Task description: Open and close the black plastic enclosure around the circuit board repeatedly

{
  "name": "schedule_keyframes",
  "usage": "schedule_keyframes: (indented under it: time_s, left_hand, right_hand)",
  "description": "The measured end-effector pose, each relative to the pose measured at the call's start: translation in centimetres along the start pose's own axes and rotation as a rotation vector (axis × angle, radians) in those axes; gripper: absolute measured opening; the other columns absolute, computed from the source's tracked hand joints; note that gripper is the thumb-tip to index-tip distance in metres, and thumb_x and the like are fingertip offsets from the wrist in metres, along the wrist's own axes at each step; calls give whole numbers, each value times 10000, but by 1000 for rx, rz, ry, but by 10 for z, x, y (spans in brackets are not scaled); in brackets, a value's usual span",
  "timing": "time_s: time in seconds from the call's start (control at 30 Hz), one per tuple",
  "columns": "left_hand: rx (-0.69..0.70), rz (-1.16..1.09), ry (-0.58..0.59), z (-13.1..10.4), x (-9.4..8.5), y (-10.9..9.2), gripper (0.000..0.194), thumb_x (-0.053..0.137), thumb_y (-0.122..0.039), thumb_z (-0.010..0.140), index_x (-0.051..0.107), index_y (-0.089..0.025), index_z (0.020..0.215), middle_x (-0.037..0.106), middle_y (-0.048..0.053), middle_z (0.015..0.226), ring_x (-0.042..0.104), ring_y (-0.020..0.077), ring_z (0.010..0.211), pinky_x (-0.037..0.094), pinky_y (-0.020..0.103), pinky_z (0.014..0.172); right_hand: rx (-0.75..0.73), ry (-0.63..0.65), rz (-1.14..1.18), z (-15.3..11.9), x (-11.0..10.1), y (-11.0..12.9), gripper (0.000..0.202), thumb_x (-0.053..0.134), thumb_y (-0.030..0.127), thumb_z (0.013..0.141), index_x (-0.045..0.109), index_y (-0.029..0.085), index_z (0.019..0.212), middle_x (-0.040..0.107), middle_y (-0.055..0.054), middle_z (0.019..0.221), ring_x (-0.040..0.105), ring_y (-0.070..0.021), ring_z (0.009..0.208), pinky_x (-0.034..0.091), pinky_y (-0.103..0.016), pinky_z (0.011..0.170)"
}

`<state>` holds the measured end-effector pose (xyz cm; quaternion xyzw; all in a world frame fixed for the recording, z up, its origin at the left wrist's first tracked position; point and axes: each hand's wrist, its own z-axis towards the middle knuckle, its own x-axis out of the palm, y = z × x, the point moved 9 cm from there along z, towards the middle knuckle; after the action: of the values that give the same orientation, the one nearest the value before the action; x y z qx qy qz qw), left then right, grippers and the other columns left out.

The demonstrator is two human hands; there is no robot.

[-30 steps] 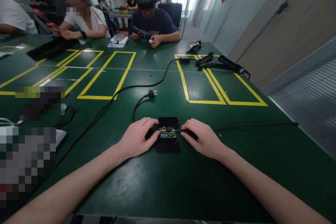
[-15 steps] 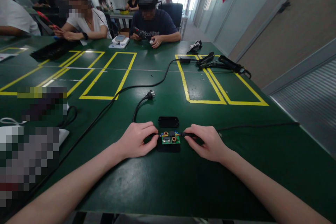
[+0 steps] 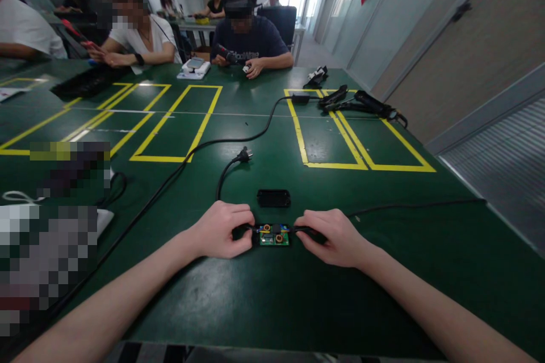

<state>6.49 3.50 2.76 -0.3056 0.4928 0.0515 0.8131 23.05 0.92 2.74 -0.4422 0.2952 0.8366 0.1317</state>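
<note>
A small green circuit board (image 3: 269,238) with copper coils and blue and yellow wires lies in a black plastic case half, of which only a thin edge shows. My left hand (image 3: 227,231), at the board's left end, pinches a black power cable (image 3: 219,184) that curves up to a plug (image 3: 244,155). On the other side, my right hand (image 3: 332,236) is closed on a second black cable (image 3: 417,204) running off to the right. The other black case half (image 3: 273,198) sits just beyond the board, hollow side up.
A long black cord (image 3: 204,143) crosses the green table (image 3: 204,306) from lower left to an inline black box (image 3: 300,98). Black tools (image 3: 361,103) lie at the far right, a white device (image 3: 196,67) at the back. Co-workers sit across the table. Blurred items fill the left.
Both hands have moved slightly towards me, and the board has gone down with them into the case half. The other case half stays put.
</note>
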Motion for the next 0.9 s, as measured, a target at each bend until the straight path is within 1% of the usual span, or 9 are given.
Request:
schedule_keyframes:
  time_s: [0.3, 0.73, 0.9]
  left_hand:
    - [-19, 5, -1, 0, 0, 2, 138, 509, -187, 856, 638, -178, 810, 589, -16, 681, 522, 111, 555, 342, 237, 511]
    - [-42, 15, 1, 1, 0, 4, 149, 507, -180, 864, 644, -177, 807, 590, -13, 686, 529, 112, 558, 339, 234, 516]
    - [-54, -1, 8, 1, 2, 5, 147, 520, -180, 867, 660, -169, 824, 589, -20, 687, 511, 94, 528, 339, 217, 508]
  right_hand:
    - [35, 37, 1, 0, 3, -3, 96, 540, 203, 1012, 630, 175, 993, 682, -13, 771, 601, -106, 591, 393, -225, 546]
    - [53, 23, -12, 1, 3, -4, 112, 542, 210, 1013, 642, 166, 988, 687, -16, 774, 615, -114, 600, 403, -231, 549]
    - [63, 18, -32, 1, 4, -6, 117, 537, 213, 1012, 643, 168, 990, 701, -23, 791, 630, -118, 620, 408, -234, 563]
